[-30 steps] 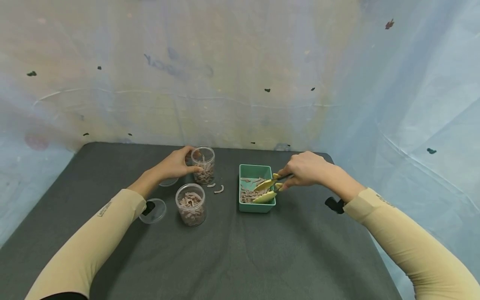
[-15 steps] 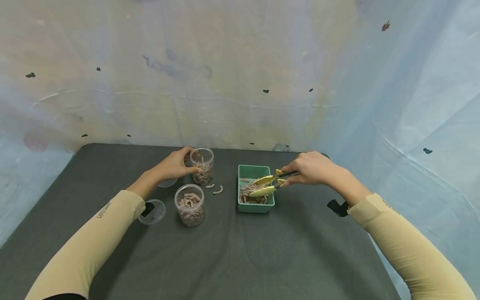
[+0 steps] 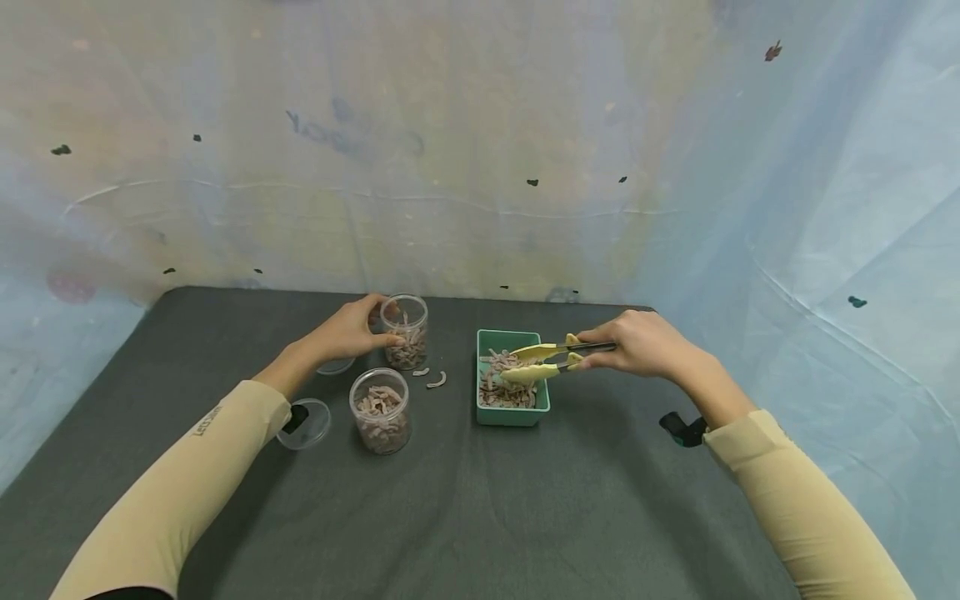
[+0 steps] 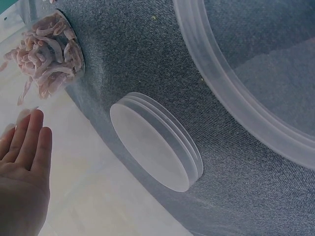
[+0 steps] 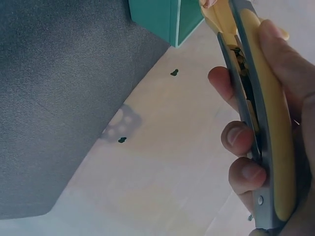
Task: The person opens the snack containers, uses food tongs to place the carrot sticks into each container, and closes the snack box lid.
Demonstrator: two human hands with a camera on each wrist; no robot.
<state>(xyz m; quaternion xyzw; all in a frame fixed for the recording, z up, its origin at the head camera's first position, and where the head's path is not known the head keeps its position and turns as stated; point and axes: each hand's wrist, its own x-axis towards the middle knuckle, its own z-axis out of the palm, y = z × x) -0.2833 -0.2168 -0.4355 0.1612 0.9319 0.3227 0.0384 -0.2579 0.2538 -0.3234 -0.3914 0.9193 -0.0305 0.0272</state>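
Observation:
My right hand (image 3: pixel 633 343) grips yellow-and-grey tongs (image 5: pixel 278 128), fingers wrapped round the handles in the right wrist view. The tong tips are over the green rectangular tub (image 3: pixel 512 417), with a clump of short, curved, pinkish-brown pieces (image 3: pixel 501 362) at them. More such pieces lie in the tub. My left hand (image 3: pixel 347 331) holds the far clear jar (image 3: pixel 406 333) at its side, thumb in front and fingers behind. That jar is partly filled with similar pieces. In the left wrist view, the left hand's fingers (image 4: pixel 30 147) reach toward the jar.
Nearer me stands a second clear jar (image 3: pixel 381 414), fuller of the same pieces. A clear lid (image 3: pixel 309 425) lies left of it, another lid (image 3: pixel 335 367) beyond. Two loose pieces (image 3: pixel 437 381) lie on the dark tablecloth (image 3: pixel 480 517). Plastic sheeting (image 3: pixel 480 150) hangs behind the table.
The tongs have risen from low in the green tub and shifted slightly, with pieces now at their tips; my right hand has drawn to the right. The left hand and jars stay put.

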